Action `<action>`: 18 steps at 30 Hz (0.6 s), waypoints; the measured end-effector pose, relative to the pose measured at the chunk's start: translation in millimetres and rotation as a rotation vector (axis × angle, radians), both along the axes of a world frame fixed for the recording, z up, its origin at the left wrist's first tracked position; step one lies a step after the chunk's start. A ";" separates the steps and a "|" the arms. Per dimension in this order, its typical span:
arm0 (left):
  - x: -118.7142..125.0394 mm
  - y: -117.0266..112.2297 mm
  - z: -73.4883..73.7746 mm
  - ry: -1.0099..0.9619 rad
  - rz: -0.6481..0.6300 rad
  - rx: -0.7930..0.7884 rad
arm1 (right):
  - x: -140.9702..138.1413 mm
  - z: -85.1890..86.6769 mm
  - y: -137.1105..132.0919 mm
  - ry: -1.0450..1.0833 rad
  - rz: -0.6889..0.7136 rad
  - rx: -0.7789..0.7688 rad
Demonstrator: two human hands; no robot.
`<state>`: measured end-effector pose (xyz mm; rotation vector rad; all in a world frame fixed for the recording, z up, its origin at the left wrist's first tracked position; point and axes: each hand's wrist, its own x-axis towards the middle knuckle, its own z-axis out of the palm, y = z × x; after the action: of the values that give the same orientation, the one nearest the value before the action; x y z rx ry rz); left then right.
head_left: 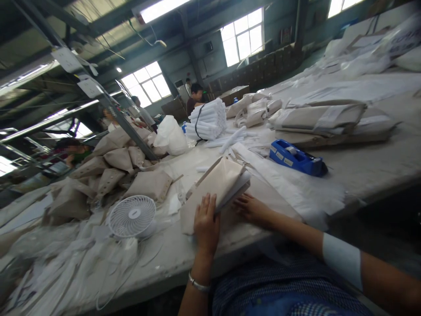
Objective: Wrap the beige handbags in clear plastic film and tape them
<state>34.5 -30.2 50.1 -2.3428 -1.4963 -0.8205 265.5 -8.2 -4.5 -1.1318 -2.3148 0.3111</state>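
Observation:
A folded beige fabric piece (217, 184) lies on the worktable (378, 162) right in front of me. My left hand (206, 224) rests flat on its near left part, fingers stretched out and together. My right hand (251, 208) lies beside the fabric's right edge, fingers flat, with the tips slipped under or against the fold. A white sleeve band sits on my right forearm and a bracelet on my left wrist.
A small white fan (132, 216) stands to the left among plastic bags. A heap of folded beige pieces (112, 169) lies behind it. A blue tape dispenser (297, 158) sits to the right. A bundle of white rolls (208, 118) and stacked packages (322, 118) lie farther back. People work in the distance.

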 end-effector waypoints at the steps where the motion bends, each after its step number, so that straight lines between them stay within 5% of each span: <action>1: 0.4 -1.0 -3.2 0.027 -0.011 -0.003 | 2.9 2.1 -6.3 0.053 -0.025 0.064; 6: 0.3 -7.2 -20.5 0.130 -0.047 0.006 | 28.0 25.6 -55.7 0.227 -0.066 0.312; 11: -11.0 -13.3 -38.9 0.222 -0.110 0.040 | 39.4 44.5 -50.8 0.057 -0.101 0.373; 18: -10.0 -27.4 -42.3 0.289 -0.053 0.011 | 34.0 0.4 -41.0 -0.079 -0.047 0.243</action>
<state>24.5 -57.6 7.7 -2.3801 -1.3112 -0.4733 299.4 -49.2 -4.1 -1.0906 -2.3145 -0.0331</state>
